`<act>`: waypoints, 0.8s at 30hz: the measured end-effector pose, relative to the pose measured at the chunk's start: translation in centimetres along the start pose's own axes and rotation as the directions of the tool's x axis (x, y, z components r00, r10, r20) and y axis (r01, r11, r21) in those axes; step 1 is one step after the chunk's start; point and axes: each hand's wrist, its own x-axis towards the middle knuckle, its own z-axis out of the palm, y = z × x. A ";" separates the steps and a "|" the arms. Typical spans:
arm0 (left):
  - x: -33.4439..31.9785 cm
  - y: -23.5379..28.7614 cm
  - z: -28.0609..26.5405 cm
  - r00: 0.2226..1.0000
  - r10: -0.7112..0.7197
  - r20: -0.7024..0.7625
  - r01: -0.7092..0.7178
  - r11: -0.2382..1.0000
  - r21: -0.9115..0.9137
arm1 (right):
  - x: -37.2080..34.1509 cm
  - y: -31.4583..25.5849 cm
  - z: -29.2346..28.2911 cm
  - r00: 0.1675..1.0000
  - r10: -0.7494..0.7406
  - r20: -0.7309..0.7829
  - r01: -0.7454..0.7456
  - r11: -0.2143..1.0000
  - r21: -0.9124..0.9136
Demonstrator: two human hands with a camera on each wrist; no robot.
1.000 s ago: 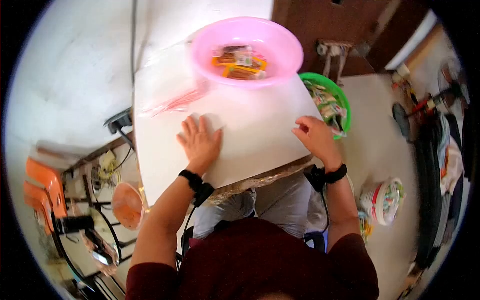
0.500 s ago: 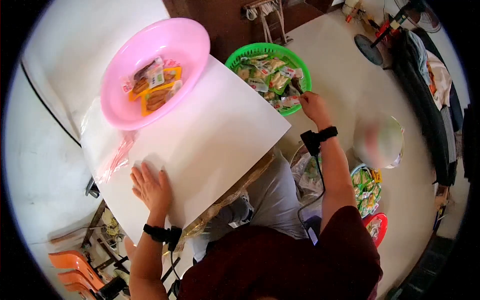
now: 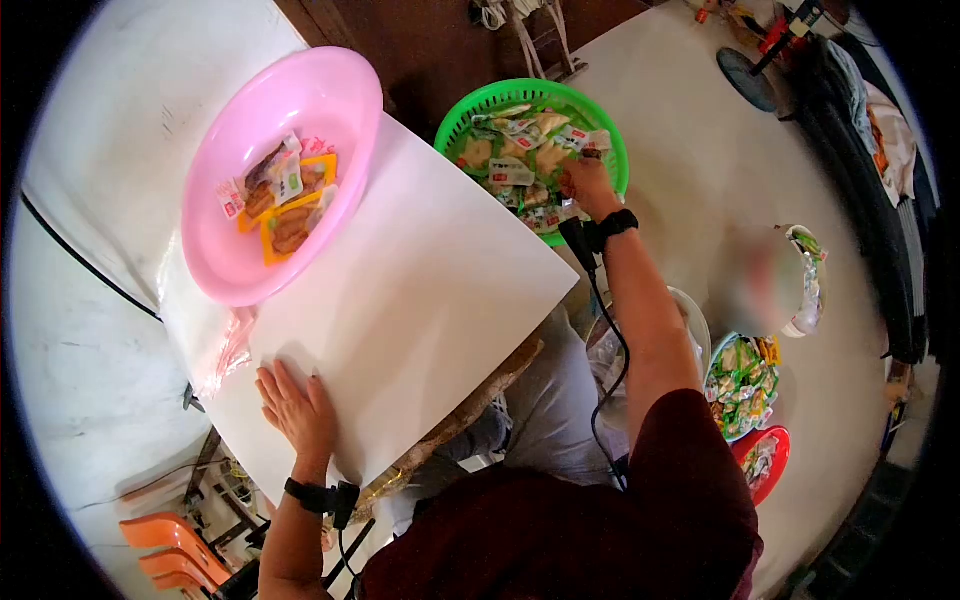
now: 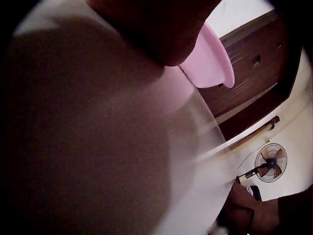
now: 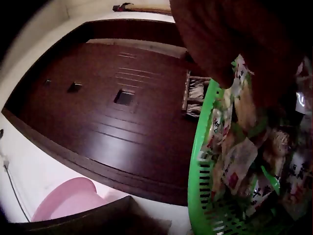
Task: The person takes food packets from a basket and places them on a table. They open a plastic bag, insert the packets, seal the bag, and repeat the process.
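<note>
My left hand (image 3: 300, 410) lies flat on the white tabletop (image 3: 440, 270), fingers spread, holding nothing. Over the green basket (image 3: 620, 165) my right hand (image 3: 590, 188) is down among several snack packets (image 3: 510, 172), its fingers bent. In the right wrist view the hand overlaps the packets and hides its own fingertips; I cannot tell whether it grips one. A pink basin (image 3: 210, 190) stands at the table's far left, with a few packets (image 3: 290, 230) of brown food in yellow-edged and clear wrappers inside.
Thin pinkish plastic bags (image 3: 228, 350) lie by the table's left edge. On the floor at right are a white bucket (image 3: 790, 285), a blue-rimmed basket of packets (image 3: 742, 385) and a red bowl (image 3: 775, 470). A pale tub (image 3: 695, 310) stands beside my leg. Orange chairs (image 3: 170, 540) are at lower left.
My right hand has moved from the table's right edge out into the green basket. The head view has turned toward the right. My left hand stays on the tabletop.
</note>
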 end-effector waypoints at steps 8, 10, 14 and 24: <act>0.0 0.2 -0.1 1.000 -0.011 0.009 0.011 1.000 0.005 | 1.5 -1.4 1.5 0.992 0.052 -0.119 -0.065 0.992 -0.107; 0.0 0.0 0.0 1.000 -0.008 0.014 0.008 1.000 0.009 | 1.6 -1.6 1.9 0.992 0.018 -0.127 -0.055 0.954 -0.293; 0.0 0.1 0.0 0.999 -0.017 0.029 0.016 1.000 0.018 | 1.3 -2.1 2.6 0.999 0.051 -0.019 -0.053 0.859 -0.509; 0.0 -0.4 0.2 1.000 0.017 0.013 -0.018 1.000 0.013 | -0.2 -1.5 5.6 0.946 -0.310 0.092 0.175 0.253 -0.952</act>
